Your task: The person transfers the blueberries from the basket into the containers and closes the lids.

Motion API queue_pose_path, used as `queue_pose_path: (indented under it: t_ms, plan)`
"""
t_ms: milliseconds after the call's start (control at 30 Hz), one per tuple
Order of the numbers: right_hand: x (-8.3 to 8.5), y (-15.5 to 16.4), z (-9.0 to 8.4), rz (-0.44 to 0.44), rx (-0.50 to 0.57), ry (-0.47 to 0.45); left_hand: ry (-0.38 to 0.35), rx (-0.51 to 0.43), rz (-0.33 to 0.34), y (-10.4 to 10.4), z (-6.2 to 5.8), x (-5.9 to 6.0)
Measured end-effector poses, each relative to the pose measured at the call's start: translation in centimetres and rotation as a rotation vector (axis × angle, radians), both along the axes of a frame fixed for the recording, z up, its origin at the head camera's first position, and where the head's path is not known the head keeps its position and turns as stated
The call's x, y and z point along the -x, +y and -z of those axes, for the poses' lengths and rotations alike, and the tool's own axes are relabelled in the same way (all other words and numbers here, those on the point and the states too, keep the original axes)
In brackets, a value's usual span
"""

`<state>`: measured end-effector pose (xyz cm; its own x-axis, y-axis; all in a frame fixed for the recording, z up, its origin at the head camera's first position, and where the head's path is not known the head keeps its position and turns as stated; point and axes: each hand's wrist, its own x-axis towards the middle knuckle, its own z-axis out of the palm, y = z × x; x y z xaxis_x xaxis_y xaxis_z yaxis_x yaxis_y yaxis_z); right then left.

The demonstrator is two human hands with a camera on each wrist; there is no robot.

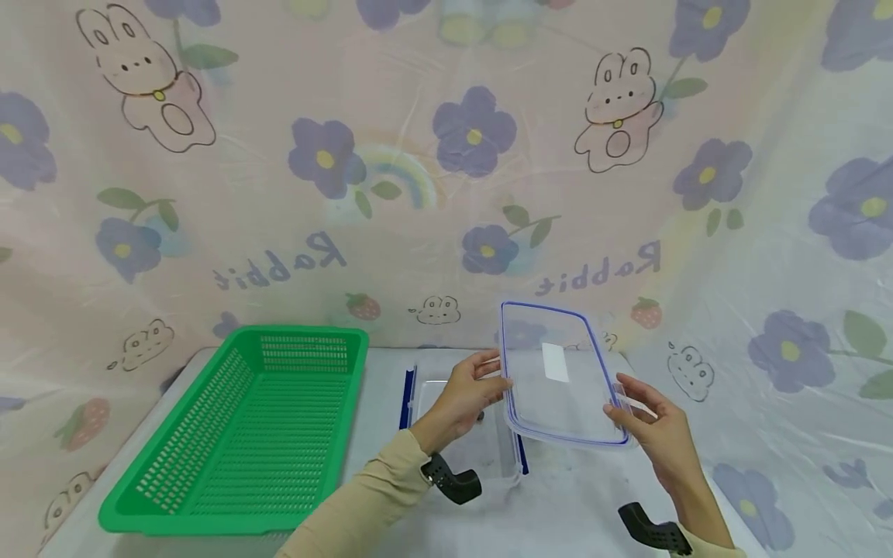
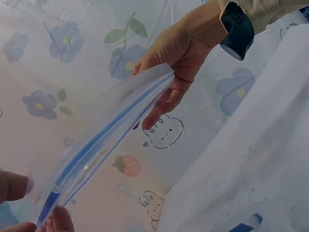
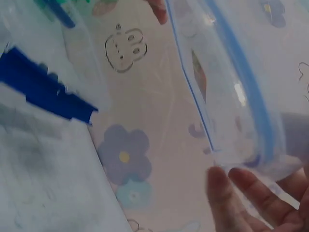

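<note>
A clear plastic lid (image 1: 551, 380) with a blue seal around its edge and a white label (image 1: 555, 363) is held up, tilted, above the table. My left hand (image 1: 463, 397) pinches its left edge between thumb and fingers. At the lower right corner, my right hand (image 1: 659, 430) grips the lid with thumb and fingers. Behind my left forearm stands a clear plastic box (image 1: 488, 457), partly hidden by that hand. Dark blue side clips (image 1: 407, 401) flank the box, and one blue clip (image 3: 46, 89) sticks outward in the right wrist view.
A large green slatted basket (image 1: 352, 418) stands on the left of the white-covered table (image 1: 572, 504). Close behind the table hangs a patterned curtain (image 1: 405, 256) with rabbits and flowers, which also runs along the right side.
</note>
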<state>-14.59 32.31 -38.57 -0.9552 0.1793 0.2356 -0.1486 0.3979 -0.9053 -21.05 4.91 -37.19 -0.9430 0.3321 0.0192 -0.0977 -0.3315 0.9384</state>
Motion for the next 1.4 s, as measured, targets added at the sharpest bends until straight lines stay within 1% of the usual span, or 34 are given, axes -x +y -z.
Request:
queue_pose_path:
  t_ms: [167,233,400,533,633,800,933,1100,1233,1400]
  plan:
    - [0.9,-1.5,-0.1,-0.078,0.094,-0.069,-0.006,-0.002,0.018,-2.6,0.1,0.7]
    - [1.3,-2.1,-0.1,-0.125,0.169,-0.084,-0.012,0.004,0.023,-3.6,0.3,1.0]
    - [2.2,-3.3,0.1,-0.240,0.379,-0.122,0.004,0.068,0.045,-6.3,0.7,1.5]
    - [3.0,-3.9,0.1,-0.309,0.460,-0.169,0.024,0.094,0.099,-8.3,0.8,1.8]
    - [3.6,-4.3,0.2,-0.366,0.462,-0.202,0.027,0.108,0.148,-9.6,0.8,2.1]
    - [4.3,-4.9,0.3,-0.440,0.392,-0.230,0.022,0.125,0.206,-11.4,0.6,2.6]
    - [4.8,-5.3,0.2,-0.502,0.383,-0.237,0.022,0.138,0.228,-12.5,0.5,3.1]
    - [5.1,-5.5,0.1,-0.576,0.390,-0.211,0.063,0.186,0.247,-13.4,0.3,3.4]
    - [5.2,-5.6,0.1,-0.622,0.382,-0.190,0.084,0.200,0.249,-13.8,0.0,3.5]
    - [5.3,-5.9,0.1,-0.697,0.393,-0.214,0.086,0.219,0.192,-13.9,-0.6,4.0]
